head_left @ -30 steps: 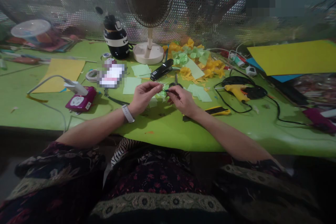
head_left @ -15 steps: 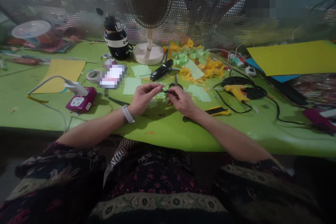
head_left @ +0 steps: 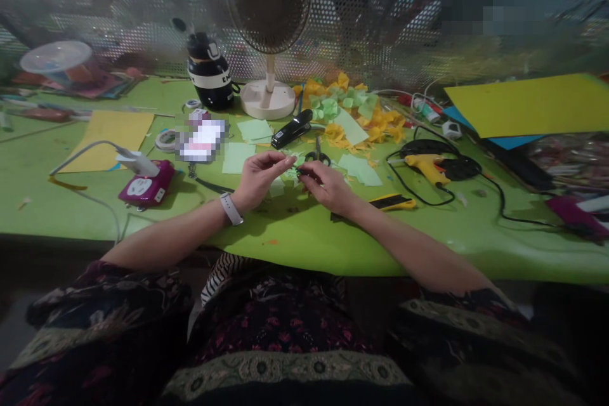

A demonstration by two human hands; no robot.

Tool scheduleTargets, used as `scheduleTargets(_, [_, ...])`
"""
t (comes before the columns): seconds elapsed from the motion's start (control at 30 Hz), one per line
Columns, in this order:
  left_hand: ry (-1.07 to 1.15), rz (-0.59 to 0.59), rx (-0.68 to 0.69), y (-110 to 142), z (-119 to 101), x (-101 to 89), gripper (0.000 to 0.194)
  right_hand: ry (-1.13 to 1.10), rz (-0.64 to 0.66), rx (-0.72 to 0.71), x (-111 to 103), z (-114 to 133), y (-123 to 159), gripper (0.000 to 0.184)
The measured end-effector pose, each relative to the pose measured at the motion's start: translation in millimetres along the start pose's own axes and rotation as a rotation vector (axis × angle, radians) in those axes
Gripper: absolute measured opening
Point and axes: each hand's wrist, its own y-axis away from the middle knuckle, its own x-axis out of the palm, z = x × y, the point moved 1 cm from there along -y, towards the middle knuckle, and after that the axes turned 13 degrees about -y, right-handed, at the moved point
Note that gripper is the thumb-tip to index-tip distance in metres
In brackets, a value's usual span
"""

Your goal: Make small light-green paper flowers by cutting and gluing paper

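Note:
Over the middle of the table, my left hand (head_left: 261, 181) pinches thumb and forefinger together at the edge of a small piece of light green paper (head_left: 292, 165). Just to its right, my right hand (head_left: 328, 185) is also closed in a pinch. Its fingertips touch the same spot, with something small and dark between them that I cannot make out. Loose green paper scraps lie under and behind the fingers. Scissors (head_left: 318, 151) rest right behind my right hand, and a yellow box cutter (head_left: 392, 202) lies beside my right wrist.
Behind the hands are a black stapler (head_left: 292, 129), green paper squares (head_left: 239, 157) and a pile of orange and green folded paper (head_left: 352, 108). A fan (head_left: 268, 99) and bottle (head_left: 212, 81) stand farther back. A yellow glue gun (head_left: 428, 167) with its cable lies right, a purple adapter (head_left: 147, 184) left.
My right fingertips have shifted slightly down and left, nearer my left fingers. More of the scissors and of the light green paper now shows. The left hand has barely moved.

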Motion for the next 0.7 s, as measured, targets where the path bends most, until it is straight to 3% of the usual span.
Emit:
scheduleTargets(0.23, [-0.002,0.015,0.019,-0.6,1.6,-1.8,0.024,-0.026,0.007,0.022,0.0,0.0,0.3,0.025])
scheduleTargets(0.53, [0.059,-0.08,-0.008,-10.7,-6.6,-5.4,0.03,0.046,-0.035,0.076,-2.7,-0.3,-1.1,0.015])
scheduleTargets(0.7, [0.1,0.008,-0.067,-12.7,-7.6,-6.8,0.03,-0.145,-0.159,0.151,-5.7,0.8,-2.2,0.009])
